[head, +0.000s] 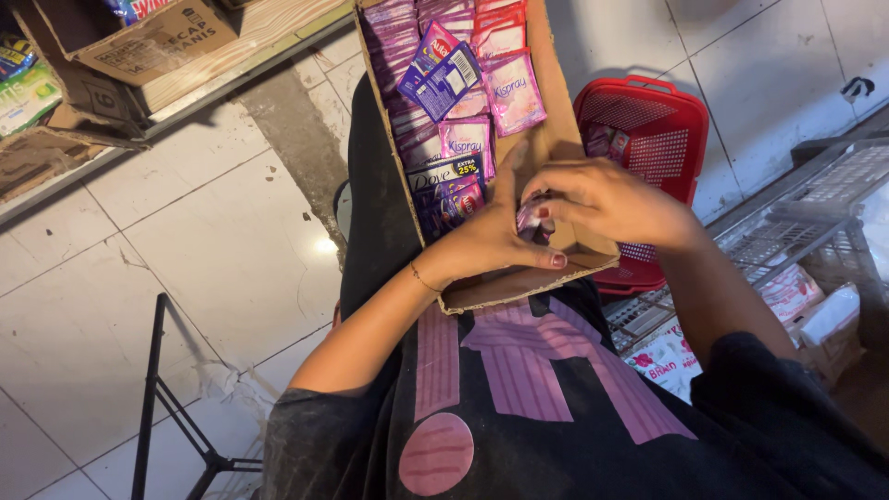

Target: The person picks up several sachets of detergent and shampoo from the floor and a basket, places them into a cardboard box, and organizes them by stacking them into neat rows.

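Both hands meet over the near end of the long brown cardboard box [565, 120] on the person's lap. The left hand [495, 236] and right hand [602, 199] pinch a small pink sachet [532, 219] between closed fingers, beside rows of purple and pink sachets [444, 93].

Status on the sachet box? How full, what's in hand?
Done: the far and middle part of the cardboard box is packed with rows of pink and purple sachets. In hand: left hand and right hand together hold a small sachet bundle at the near end. Left: that near right corner shows bare cardboard.

Black shirt, pink shapes; thin bracelet; red nails.
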